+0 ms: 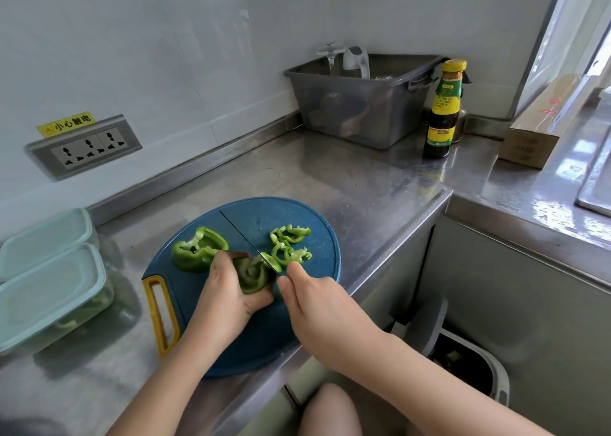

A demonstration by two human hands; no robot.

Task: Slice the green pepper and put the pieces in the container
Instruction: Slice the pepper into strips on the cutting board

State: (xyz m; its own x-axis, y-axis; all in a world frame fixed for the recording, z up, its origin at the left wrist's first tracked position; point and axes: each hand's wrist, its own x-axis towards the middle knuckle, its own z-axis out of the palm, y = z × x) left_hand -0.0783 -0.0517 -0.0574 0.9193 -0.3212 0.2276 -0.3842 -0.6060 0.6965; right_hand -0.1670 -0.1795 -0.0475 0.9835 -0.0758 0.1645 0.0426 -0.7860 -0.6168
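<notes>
Board [297, 217]: blue, round, on steel counter [347, 177].
Pepper [253, 275]: piece at near middle of board, clasped in curled fingers of left hand [228, 290].
Knife [246, 235]: gripped in right hand [317, 303], blade running far-left across board, edge at pepper.
Slices [291, 244]: heap just right of blade.
Half [196, 248]: uncut, left on board.
Container [53, 290]: lidded, left of board, green pieces inside.
</notes>
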